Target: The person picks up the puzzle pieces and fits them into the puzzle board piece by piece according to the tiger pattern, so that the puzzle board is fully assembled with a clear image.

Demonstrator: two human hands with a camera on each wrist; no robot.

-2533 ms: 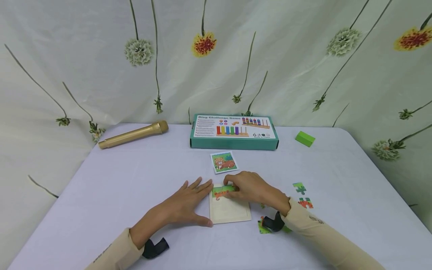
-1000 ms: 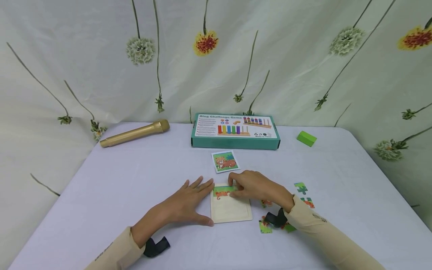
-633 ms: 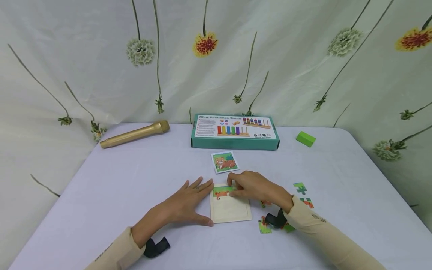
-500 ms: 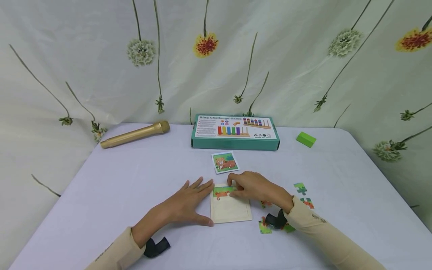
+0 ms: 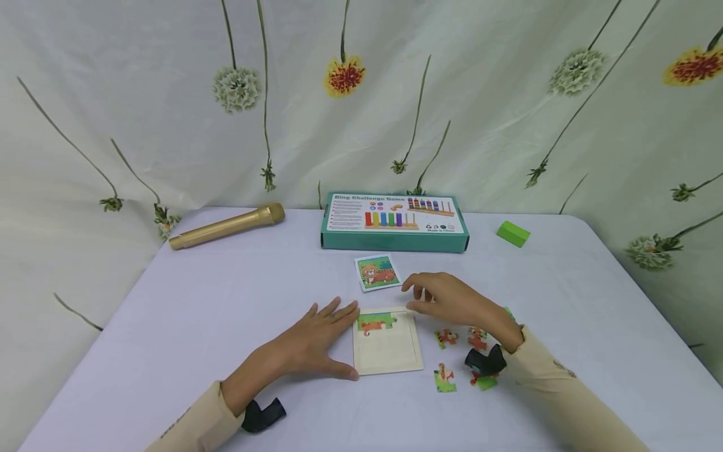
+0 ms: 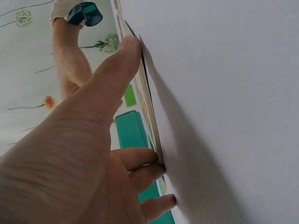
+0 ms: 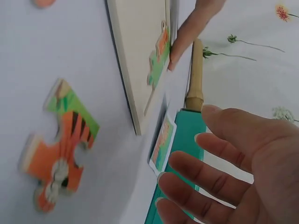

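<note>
Here's the left hand (image 5: 307, 342), fingers spread, thumb and fingertips against the left edge of the wooden board (image 5: 390, 358) on the table (image 5: 243, 314)! Well apart from it, the right hand (image 5: 454, 301) hangs at the board's far right corner, fingers loosely bent, holding nothing. In the far left corner of the board sits a green-and-orange puzzle section (image 5: 375, 322). Loose puzzle pieces (image 5: 444, 378) lie to the right, some partly hidden by the wrist, and the tiger card (image 5: 378, 273) rests just beyond the board!
</note>
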